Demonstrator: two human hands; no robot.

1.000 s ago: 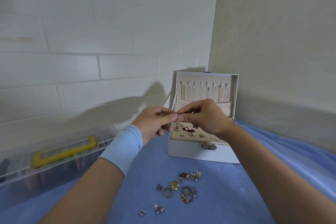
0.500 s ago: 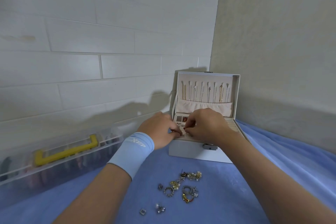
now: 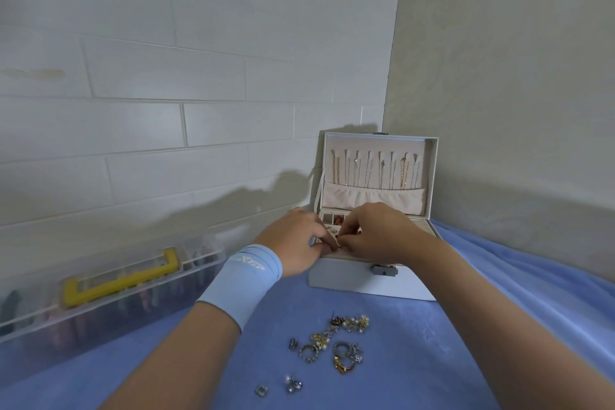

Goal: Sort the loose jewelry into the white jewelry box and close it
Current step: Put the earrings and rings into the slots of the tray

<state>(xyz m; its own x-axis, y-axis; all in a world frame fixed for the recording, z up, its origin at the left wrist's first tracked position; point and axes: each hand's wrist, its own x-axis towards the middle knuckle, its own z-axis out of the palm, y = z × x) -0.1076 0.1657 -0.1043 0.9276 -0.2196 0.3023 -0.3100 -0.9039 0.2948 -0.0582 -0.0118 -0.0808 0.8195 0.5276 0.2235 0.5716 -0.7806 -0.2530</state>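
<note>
Head view: our left hand (image 3: 296, 243) and right hand (image 3: 376, 235) pinch together over the white jewelry box (image 3: 362, 280), hiding its tray. What they pinch we cannot tell. Metal loose jewelry (image 3: 332, 343) litters blue cloth.

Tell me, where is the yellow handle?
In the head view, the yellow handle is at the left, on the clear plastic case along the brick wall, left of the left hand.

Soft, dim, bluish light falls from behind me; my arms cast shadows on the brick wall (image 3: 199, 130) beyond my left hand (image 3: 296, 243). Wide-angle bending curves the edges, slightly blurred.
</note>
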